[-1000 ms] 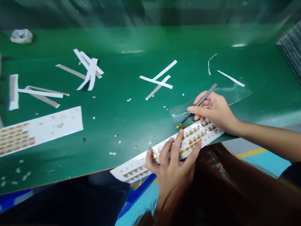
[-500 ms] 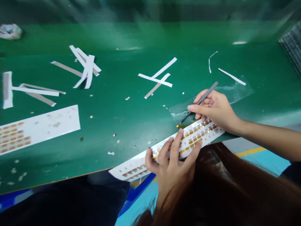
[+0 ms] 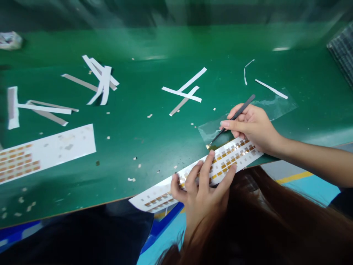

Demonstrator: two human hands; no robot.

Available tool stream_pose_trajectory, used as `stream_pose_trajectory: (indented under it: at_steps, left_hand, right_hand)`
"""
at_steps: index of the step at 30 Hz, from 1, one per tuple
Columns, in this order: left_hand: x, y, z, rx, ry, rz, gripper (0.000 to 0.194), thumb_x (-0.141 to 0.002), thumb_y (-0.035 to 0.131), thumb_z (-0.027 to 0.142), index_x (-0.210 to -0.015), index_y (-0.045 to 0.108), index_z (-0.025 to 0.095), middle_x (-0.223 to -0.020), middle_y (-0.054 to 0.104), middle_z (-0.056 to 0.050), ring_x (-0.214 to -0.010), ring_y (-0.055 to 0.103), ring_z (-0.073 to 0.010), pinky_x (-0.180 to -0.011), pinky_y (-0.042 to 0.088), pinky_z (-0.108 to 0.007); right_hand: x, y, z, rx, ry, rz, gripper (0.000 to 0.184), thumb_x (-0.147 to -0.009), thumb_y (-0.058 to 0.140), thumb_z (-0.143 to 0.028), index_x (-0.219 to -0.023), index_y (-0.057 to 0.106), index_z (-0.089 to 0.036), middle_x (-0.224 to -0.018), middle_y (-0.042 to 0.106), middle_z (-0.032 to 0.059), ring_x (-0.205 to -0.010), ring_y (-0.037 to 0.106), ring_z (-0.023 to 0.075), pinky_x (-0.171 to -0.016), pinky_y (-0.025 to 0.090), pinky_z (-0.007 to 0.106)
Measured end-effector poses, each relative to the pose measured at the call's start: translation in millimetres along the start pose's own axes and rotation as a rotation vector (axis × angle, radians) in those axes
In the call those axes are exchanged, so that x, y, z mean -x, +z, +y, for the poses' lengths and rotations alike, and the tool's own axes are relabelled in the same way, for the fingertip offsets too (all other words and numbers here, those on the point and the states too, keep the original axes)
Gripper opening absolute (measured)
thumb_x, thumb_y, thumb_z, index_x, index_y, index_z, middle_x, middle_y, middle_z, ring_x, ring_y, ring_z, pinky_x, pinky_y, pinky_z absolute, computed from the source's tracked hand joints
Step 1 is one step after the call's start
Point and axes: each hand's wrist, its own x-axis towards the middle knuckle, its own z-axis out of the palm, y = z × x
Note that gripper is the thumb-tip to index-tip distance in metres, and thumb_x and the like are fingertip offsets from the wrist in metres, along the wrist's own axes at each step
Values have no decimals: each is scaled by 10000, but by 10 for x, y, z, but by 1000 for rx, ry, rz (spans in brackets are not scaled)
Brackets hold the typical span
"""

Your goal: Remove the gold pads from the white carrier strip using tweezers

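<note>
My left hand lies with spread fingers on a white sheet bearing rows of small amber and grey patches. The sheet sits at the table's front edge, its left end sticking out past it. In my right hand is a pair of dark tweezers, held like a pen just above the sheet's far edge. At the tweezer tips is a small pale piece, beside a yellowish-brown patch on the table. A clear plastic film lies partly under my right hand.
Paper strips lie crossed on the green table, at the middle, the left and the far right. Another patched sheet is at the left. Tiny scraps are scattered about. Dark hair hangs in front below.
The view has shifted slightly. The tweezers have turned a little in my right hand, and the piece at their tips looks paler than before. My left hand has stayed on the sheet.
</note>
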Motion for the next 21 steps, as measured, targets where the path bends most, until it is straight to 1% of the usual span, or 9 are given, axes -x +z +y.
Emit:
stream_pose_trajectory:
  at_steps: [3,5,8,10,12,14,16,19,21]
  left_hand:
    - [-6,-31,-18,2,7,-13,310,-749,655,275,-1026,627,411,-1302,536,-47,-1105,480,-250,-998,185,-578]
    - [-9,-55,-48,5,9,-21,289,-756,652,298,-1029,630,393,-1312,528,-59,-1123,484,-264,-998,182,-586]
    - [-19,-67,-93,-5,-1,-12,250,-782,619,400,-1018,635,319,-1341,498,-82,-1190,452,-291,-1027,106,-603]
    - [-39,-51,-102,4,10,16,265,-804,585,434,-991,631,252,-1304,533,-95,-1212,442,-291,-1055,55,-593]
    - [-73,-23,-91,50,39,22,273,-819,569,414,-972,614,192,-1219,598,-108,-1188,474,-271,-1084,96,-553]
    - [-112,2,-74,100,68,6,273,-820,573,390,-967,602,162,-1157,632,-120,-1139,520,-258,-1082,192,-511]
    - [-148,14,-58,103,96,-5,283,-806,591,390,-1002,610,186,-1156,630,-118,-1109,543,-264,-1057,253,-511]
    - [-184,13,-39,41,108,-21,322,-777,627,412,-1071,614,283,-1170,615,-103,-1103,551,-287,-1037,243,-576]
    - [-195,14,-25,36,111,-31,326,-773,634,411,-1074,612,288,-1188,603,-114,-1132,540,-293,-1039,223,-601]
  right_hand:
    - [2,-47,-77,-63,28,6,337,-617,792,-267,-748,503,-152,-568,621,-15,-410,466,33,-338,273,147]
    - [51,-121,-170,-77,-2,27,335,-630,785,-288,-747,497,-162,-580,623,-13,-408,457,34,-335,257,154]
    - [187,-289,-271,-27,-84,51,315,-649,772,-285,-746,491,-181,-610,640,-15,-387,450,39,-324,245,167]
    - [276,-411,-258,23,-73,48,316,-647,776,-277,-732,486,-185,-608,650,-12,-370,454,45,-311,239,171]
    - [332,-513,-185,44,-32,42,322,-644,782,-272,-720,482,-182,-601,656,-5,-365,466,51,-303,244,168]
    - [345,-577,-100,34,-22,36,314,-655,778,-257,-725,483,-176,-599,657,-4,-371,479,52,-310,273,165]
    - [328,-603,-49,17,-36,26,302,-665,772,-242,-733,486,-172,-589,648,-14,-375,482,48,-323,300,163]
    - [282,-595,-53,26,-41,1,300,-679,764,-248,-743,481,-171,-607,655,-5,-376,475,42,-321,293,157]
    - [257,-582,-76,47,-29,-16,307,-682,762,-260,-748,475,-170,-635,667,13,-379,473,40,-317,283,154]
